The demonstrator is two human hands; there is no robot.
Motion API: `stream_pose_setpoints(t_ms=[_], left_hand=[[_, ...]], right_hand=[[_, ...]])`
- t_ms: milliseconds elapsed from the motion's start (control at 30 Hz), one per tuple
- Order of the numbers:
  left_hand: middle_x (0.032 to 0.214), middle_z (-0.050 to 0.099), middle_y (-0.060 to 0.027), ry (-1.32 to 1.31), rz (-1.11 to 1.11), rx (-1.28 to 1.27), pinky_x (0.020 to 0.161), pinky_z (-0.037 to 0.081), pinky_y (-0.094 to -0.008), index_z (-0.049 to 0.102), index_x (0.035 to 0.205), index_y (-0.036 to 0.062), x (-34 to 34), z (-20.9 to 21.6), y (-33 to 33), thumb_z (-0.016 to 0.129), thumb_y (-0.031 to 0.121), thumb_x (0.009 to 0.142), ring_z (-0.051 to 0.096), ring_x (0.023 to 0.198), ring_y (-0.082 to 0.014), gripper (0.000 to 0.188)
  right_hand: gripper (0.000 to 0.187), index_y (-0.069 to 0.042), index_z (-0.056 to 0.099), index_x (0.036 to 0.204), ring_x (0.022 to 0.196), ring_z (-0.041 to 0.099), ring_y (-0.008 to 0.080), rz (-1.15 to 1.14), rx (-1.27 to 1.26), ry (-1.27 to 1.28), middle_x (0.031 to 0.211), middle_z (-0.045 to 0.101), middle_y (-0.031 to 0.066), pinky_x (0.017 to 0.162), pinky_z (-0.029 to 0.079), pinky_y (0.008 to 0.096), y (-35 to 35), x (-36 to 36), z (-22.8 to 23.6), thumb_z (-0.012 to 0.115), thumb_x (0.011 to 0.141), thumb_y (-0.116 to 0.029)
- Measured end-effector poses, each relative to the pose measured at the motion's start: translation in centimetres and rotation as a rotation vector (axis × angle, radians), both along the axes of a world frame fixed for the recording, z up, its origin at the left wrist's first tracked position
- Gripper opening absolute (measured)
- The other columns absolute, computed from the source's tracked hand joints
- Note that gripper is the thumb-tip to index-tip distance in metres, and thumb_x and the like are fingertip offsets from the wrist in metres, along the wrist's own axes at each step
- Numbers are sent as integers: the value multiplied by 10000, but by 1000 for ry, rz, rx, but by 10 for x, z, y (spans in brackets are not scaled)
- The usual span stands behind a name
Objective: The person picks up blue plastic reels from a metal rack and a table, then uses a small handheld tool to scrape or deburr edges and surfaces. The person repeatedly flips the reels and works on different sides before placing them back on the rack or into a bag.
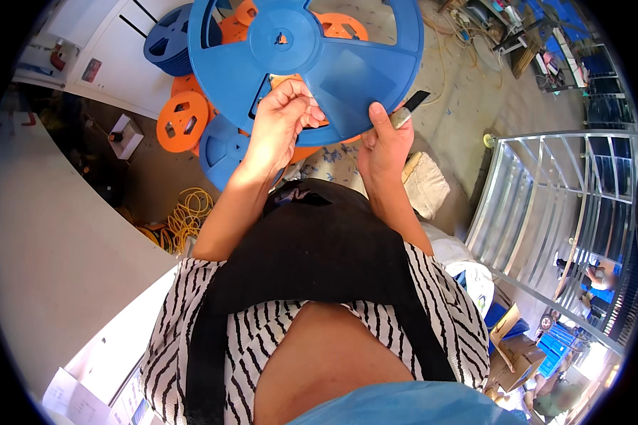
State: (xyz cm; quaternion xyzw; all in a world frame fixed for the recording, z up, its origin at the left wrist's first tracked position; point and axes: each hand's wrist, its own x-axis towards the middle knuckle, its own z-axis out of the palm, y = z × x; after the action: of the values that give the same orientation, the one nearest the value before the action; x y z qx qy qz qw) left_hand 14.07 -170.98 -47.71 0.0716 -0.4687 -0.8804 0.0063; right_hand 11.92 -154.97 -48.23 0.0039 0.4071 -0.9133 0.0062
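Observation:
A large blue plastic reel [361, 81], with cut-out windows and a round hub, is held up in front of me. My right hand [386, 145] grips its lower right rim, thumb on top. That same hand also holds a knife [403, 117] with a dark flat blade pointing up and right beyond the rim. My left hand [285, 120] is at the reel's lower window, thumb and fingers pinched together; what is between them, if anything, is too small to make out. Behind the reel lie orange reels [182, 122] and another blue reel [223, 150].
A stack of blue reels [169, 44] stands at the far left. Blue scraps litter the floor. Yellow cord [190, 212] lies coiled at left, near a small white box [125, 137]. A metal rack [524, 191] stands at right, by a pale cloth bundle [427, 185]. Other people are at far right.

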Motion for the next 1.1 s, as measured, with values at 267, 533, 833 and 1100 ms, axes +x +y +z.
stream_pose_setpoints(t_ms=[267,533,833,1100], left_hand=[[773,622,-50,39,38,-102,643,505,-217,571,913,24,3,0,-6,518,57,944,618,698,-101,69],[762,619,-43,120,37,-361,645,496,-223,571,895,20,6,2,-10,526,79,952,611,707,-96,94],[869,605,-33,289,334,-1028,606,483,-213,608,1019,19,13,33,-12,575,-35,840,568,686,-74,190],[1391,422,-196,324,221,-1525,1119,245,-469,229,1474,67,-4,32,-55,836,138,615,415,1303,-331,1054]], right_hand=[[182,-46,570,986,521,422,17,23,0,20,813,603,-10,426,293,165,-5,2,5,676,839,-46],[180,-46,573,992,517,404,9,61,-24,19,818,600,-10,418,276,160,-1,3,5,670,841,-45],[158,-70,547,937,472,374,19,30,9,-52,747,562,-23,418,267,177,7,1,11,662,835,-29],[172,-84,520,915,440,344,30,48,59,24,697,513,-42,427,256,196,17,27,42,663,834,-32]])
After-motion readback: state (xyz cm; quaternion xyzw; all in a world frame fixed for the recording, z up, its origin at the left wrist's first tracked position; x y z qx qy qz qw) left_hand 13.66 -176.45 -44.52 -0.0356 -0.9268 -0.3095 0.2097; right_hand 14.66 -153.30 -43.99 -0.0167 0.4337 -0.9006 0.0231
